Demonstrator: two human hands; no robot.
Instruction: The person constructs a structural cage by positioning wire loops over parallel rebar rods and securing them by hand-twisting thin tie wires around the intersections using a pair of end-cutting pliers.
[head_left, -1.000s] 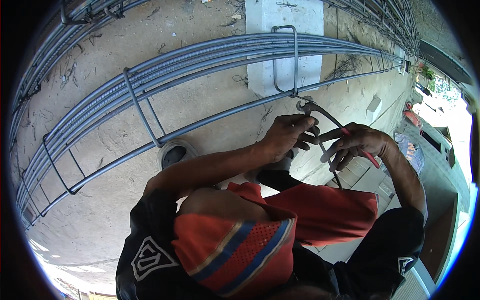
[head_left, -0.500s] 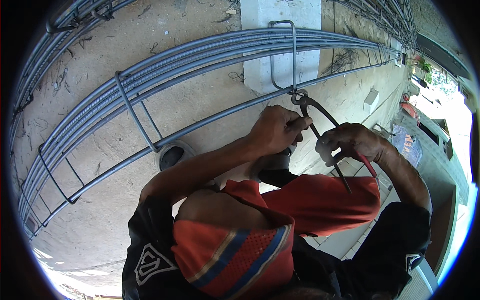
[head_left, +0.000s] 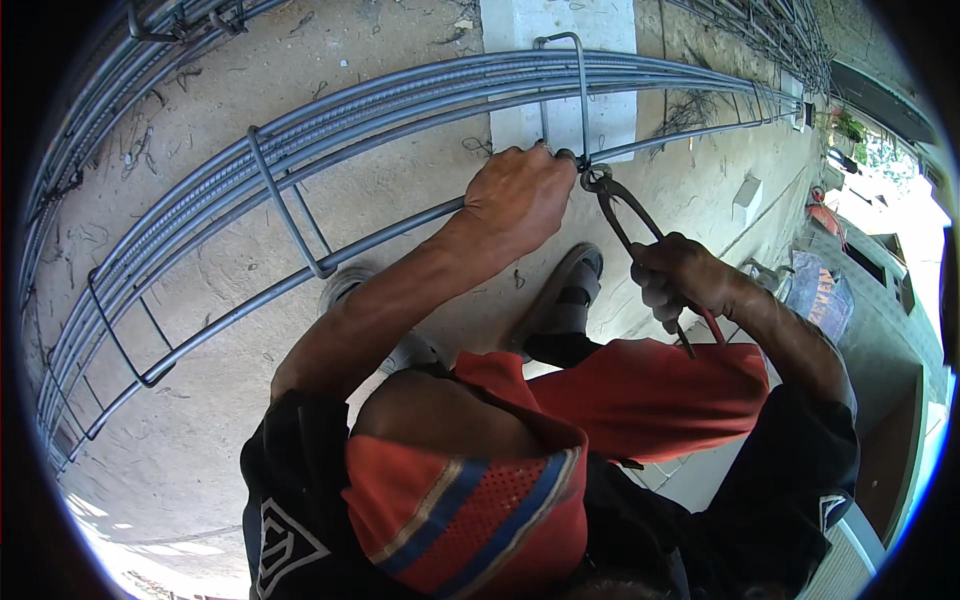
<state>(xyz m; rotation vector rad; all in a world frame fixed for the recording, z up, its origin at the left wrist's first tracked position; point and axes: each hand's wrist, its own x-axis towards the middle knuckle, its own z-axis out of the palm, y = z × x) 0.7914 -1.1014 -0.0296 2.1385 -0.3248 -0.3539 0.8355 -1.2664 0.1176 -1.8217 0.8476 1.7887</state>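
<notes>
A pair of metal pincers [head_left: 600, 184] with red on one handle is gripped in my right hand [head_left: 682, 278], fingers closed round the handles. Its jaws meet the lower steel bar [head_left: 400, 229] at the corner of a bent rectangular stirrup [head_left: 582, 95]. Just left of that corner, my left hand [head_left: 522, 195] is closed over the same bar, its knuckles up and its fingertips beside the stirrup. Whatever lies under its fingers is hidden. The bar belongs to a long cage of ribbed bars [head_left: 400, 100] with several stirrups spaced along it.
A white block [head_left: 558, 20] lies under the cage. More steel cages stand at the upper left [head_left: 75, 130] and upper right [head_left: 760, 30]. My sandalled foot [head_left: 572, 290] rests close below the work. Scraps of wire [head_left: 690, 108] litter the concrete floor, and a printed sack [head_left: 815, 290] sits at right.
My left hand has moved up and forward from in front of the bar onto it, beside the stirrup. The right hand has closed more tightly round the pincers, bringing the handles together.
</notes>
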